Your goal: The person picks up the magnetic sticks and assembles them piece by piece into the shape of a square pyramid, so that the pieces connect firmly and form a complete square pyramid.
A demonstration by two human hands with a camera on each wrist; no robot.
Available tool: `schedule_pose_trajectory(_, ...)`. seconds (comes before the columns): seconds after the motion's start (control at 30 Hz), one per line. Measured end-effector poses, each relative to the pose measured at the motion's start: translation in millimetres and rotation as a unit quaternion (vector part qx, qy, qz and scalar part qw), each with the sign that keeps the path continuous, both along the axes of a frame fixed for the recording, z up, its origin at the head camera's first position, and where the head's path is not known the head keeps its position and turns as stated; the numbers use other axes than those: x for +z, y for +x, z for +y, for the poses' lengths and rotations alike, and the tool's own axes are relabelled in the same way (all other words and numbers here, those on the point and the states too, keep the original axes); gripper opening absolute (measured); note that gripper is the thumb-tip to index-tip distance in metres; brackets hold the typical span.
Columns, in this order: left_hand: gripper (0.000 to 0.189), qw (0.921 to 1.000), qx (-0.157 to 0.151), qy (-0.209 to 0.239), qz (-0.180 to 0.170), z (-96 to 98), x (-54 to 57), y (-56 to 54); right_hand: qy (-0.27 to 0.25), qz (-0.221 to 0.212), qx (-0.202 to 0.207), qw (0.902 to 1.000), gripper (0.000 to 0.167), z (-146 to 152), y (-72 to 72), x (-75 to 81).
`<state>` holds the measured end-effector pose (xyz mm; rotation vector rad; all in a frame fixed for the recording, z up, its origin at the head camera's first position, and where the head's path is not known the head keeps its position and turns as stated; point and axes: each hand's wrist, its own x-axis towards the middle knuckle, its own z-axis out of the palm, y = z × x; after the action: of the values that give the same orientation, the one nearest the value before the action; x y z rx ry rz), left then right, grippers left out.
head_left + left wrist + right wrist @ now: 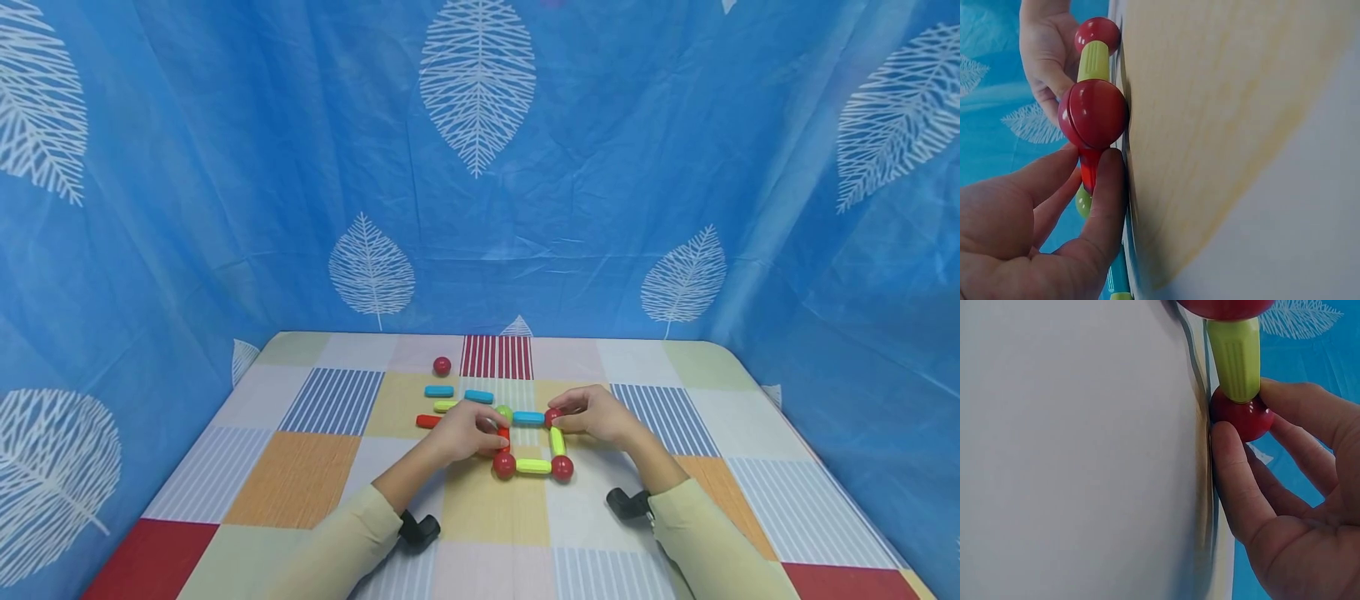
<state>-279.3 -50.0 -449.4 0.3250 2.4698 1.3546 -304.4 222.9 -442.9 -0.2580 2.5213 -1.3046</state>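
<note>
A square of rods and balls lies on the table. Its corners are a green ball at far left and red balls at the other corners. A blue rod forms the far side, yellow-green rods the right side and near side, and a red rod the left side. My left hand pinches the red rod between thumb and fingers, close to the near-left red ball. The right hand grips the far-right red ball, where the blue and yellow-green rods meet.
Left of the square lie two loose blue rods, a yellow-green rod and a red rod, partly behind the left hand. Farther back sits a loose red ball. A blue leaf-patterned curtain surrounds the patchwork-covered table.
</note>
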Motion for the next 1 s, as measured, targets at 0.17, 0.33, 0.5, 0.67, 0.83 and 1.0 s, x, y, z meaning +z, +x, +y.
schedule_pose_trajectory(0.17,0.024,1.0,0.0,0.007,0.002,-4.9,1.5,2.0,-0.006,0.0,0.001,1.0,0.029,-1,1.3,-0.6)
schedule_pose_trajectory(0.33,0.022,0.9997,-0.002,0.004,0.026,-17.4,5.8,0.7,0.0,0.003,-0.001,1.0,0.028,-1,2.0,0.2)
schedule_pose_trajectory(0.5,0.023,0.9966,-0.017,-0.013,0.079,-34.2,10.1,-3.6,0.0,0.001,-0.002,1.0,0.028,-1,1.7,0.4)
schedule_pose_trajectory(0.67,0.022,0.9928,-0.007,-0.035,0.114,-49.9,12.4,-6.8,-0.006,-0.004,-0.003,1.0,0.028,0,1.6,-0.5)
schedule_pose_trajectory(0.83,0.02,0.9902,0.014,-0.051,0.13,-62.6,13.1,-12.2,-0.008,-0.007,-0.007,0.9999,0.028,-1,2.8,0.4)
schedule_pose_trajectory(1.0,0.02,0.9881,0.015,-0.07,0.136,-75.4,13.5,-18.6,-0.008,-0.009,-0.007,0.9999,0.028,-1,2.5,0.7)
